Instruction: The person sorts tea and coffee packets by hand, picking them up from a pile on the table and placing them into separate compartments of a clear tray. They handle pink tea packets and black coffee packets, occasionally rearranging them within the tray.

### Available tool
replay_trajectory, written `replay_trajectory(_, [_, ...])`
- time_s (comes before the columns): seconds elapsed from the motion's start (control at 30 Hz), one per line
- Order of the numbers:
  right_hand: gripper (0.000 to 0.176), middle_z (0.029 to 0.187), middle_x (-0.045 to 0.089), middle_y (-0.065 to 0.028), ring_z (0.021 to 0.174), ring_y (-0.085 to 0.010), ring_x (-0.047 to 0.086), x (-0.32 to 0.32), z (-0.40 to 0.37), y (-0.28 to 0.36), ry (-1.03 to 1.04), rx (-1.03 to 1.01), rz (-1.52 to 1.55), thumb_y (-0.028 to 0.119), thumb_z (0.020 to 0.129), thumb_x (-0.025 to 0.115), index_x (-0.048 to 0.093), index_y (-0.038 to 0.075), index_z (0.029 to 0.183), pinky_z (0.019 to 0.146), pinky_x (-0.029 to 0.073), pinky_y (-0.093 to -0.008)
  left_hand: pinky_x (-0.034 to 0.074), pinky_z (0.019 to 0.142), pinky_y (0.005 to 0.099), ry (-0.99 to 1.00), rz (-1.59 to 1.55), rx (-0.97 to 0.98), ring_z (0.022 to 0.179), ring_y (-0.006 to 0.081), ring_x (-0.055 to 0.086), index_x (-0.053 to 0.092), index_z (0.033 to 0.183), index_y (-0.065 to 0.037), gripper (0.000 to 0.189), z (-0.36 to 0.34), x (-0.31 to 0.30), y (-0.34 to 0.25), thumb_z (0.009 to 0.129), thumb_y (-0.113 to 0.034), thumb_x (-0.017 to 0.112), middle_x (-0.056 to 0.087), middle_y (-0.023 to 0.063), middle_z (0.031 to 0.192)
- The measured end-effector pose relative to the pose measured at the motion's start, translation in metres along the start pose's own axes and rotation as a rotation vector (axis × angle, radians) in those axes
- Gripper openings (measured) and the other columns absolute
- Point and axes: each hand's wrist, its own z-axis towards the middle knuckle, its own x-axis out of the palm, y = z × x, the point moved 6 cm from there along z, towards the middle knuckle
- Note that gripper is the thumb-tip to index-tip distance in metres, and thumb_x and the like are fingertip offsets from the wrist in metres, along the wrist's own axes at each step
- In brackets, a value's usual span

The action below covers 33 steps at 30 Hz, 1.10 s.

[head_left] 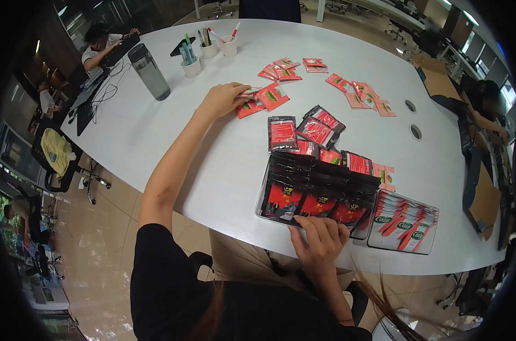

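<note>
My left hand [226, 96] is stretched far over the table, fingers closed on red sachets, partly hidden beneath it. A loose red sachet [273, 97] with a green print lies against those fingers. At the table's near edge, my right hand [321, 241] curls its fingers over the front of a clear plastic box [260, 210]. Rows of black and red coffee sachets [316, 203] stand upright in that box. Just behind it lie several loose black and red coffee sachets [282, 133]. To its right, a second clear box [432, 241] holds white and red "Cozy" sachets [403, 224].
Further back lie groups of red sachets [282, 69] and pink sachets [363, 96]. A grey bottle [150, 74] and cups of pens [192, 67] stand at the left. Two round holes [415, 132] pierce the white table [218, 176]. Other people sit at both sides.
</note>
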Motion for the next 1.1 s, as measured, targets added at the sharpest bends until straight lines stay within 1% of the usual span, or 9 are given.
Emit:
replay_trajectory(0.13, [0.024, 0.084, 0.063, 0.0043, 0.079, -0.0128, 0.054, 0.000, -0.001, 0.000, -0.017, 0.001, 0.007, 0.027, 0.072, 0.076, 0.070, 0.015, 0.091, 0.083, 0.032, -0.0306, 0.051, 0.075, 0.0369, 0.028, -0.152, -0.143, 0.088, 0.0309, 0.065, 0.060, 0.123, -0.017, 0.035, 0.003, -0.015, 0.003, 0.089, -0.025, 0.059, 0.067, 0.0112, 0.107])
replay_trajectory(0.23, [0.025, 0.084, 0.062, 0.0045, 0.079, -0.0128, 0.054, 0.000, -0.001, 0.000, -0.032, -0.002, 0.004, 0.027, 0.071, 0.077, 0.069, 0.014, 0.091, 0.083, 0.032, -0.0306, 0.050, 0.073, 0.0347, -0.091, -0.315, -0.277, 0.083, 0.0249, 0.067, 0.060, 0.123, -0.011, 0.033, -0.002, -0.010, 0.026, 0.091, -0.022, 0.059, 0.068, 0.0116, 0.106])
replay_trajectory(0.33, [0.026, 0.084, 0.061, 0.0044, 0.079, -0.0126, 0.054, 0.000, -0.002, 0.000, -0.034, -0.004, 0.025, 0.027, 0.071, 0.077, 0.069, 0.014, 0.092, 0.082, 0.032, -0.0307, 0.046, 0.063, 0.0316, -0.393, -0.687, -0.228, 0.071, 0.0157, 0.061, 0.061, 0.116, -0.002, 0.030, -0.010, 0.009, 0.057, 0.093, -0.020, 0.056, 0.068, 0.0116, 0.081])
replay_trajectory(0.37, [0.026, 0.084, 0.061, 0.0043, 0.079, -0.0124, 0.054, -0.001, -0.001, 0.000, -0.035, -0.012, 0.036, 0.027, 0.072, 0.076, 0.068, 0.014, 0.092, 0.081, 0.032, -0.0307, 0.046, 0.066, 0.0279, -0.476, -0.879, -0.232, 0.076, 0.0096, 0.055, 0.060, 0.117, 0.002, 0.030, -0.020, -0.006, 0.038, 0.093, -0.018, 0.058, 0.066, 0.0073, 0.085])
replay_trajectory(0.43, [0.026, 0.085, 0.060, 0.0041, 0.078, -0.0121, 0.053, -0.003, 0.001, 0.000, -0.034, -0.009, 0.037, 0.027, 0.073, 0.076, 0.068, 0.014, 0.094, 0.080, 0.032, -0.0307, 0.047, 0.071, 0.0263, -0.627, -0.807, -0.147, 0.081, 0.0093, 0.055, 0.059, 0.116, 0.003, 0.029, -0.043, -0.040, -0.001, 0.094, -0.016, 0.057, 0.065, 0.0056, 0.093])
replay_trajectory(0.6, [0.023, 0.082, 0.057, 0.0044, 0.076, -0.0117, 0.051, -0.003, -0.001, -0.002, -0.072, -0.019, 0.036, 0.028, 0.075, 0.073, 0.067, 0.015, 0.093, 0.079, 0.032, -0.0301, 0.047, 0.077, 0.0242, -0.622, -0.862, -0.121, 0.086, 0.0094, 0.055, 0.058, 0.117, 0.006, 0.028, -0.098, -0.067, -0.073, 0.095, -0.011, 0.056, 0.064, 0.0065, 0.099])
replay_trajectory(0.77, [0.022, 0.081, 0.059, 0.0041, 0.076, -0.0120, 0.053, -0.005, -0.003, -0.002, -0.079, -0.013, 0.028, 0.026, 0.073, 0.075, 0.067, 0.015, 0.091, 0.078, 0.032, -0.0305, 0.048, 0.073, 0.0242, -0.622, -0.800, -0.114, 0.082, 0.0093, 0.058, 0.059, 0.115, 0.005, 0.027, -0.090, -0.057, -0.062, 0.093, -0.011, 0.060, 0.066, 0.0073, 0.093])
replay_trajectory(1.0, [0.022, 0.080, 0.056, 0.0043, 0.075, -0.0118, 0.051, -0.004, -0.002, 0.001, -0.082, -0.028, 0.039, 0.026, 0.075, 0.074, 0.065, 0.014, 0.092, 0.079, 0.031, -0.0305, 0.043, 0.046, 0.0218, -0.507, -1.326, -0.575, 0.063, 0.0078, 0.060, 0.063, 0.100, -0.004, 0.023, -0.057, -0.008, -0.031, 0.085, -0.019, 0.070, 0.065, 0.0038, 0.084])
replay_trajectory(1.1, [0.023, 0.080, 0.057, 0.0044, 0.074, -0.0120, 0.052, -0.002, -0.003, 0.000, -0.080, -0.022, 0.043, 0.026, 0.074, 0.074, 0.066, 0.014, 0.091, 0.078, 0.031, -0.0307, 0.044, 0.050, 0.0213, -0.451, -1.451, -0.725, 0.066, 0.0075, 0.060, 0.059, 0.105, -0.006, 0.027, -0.049, 0.012, -0.019, 0.086, -0.022, 0.068, 0.063, 0.0018, 0.086])
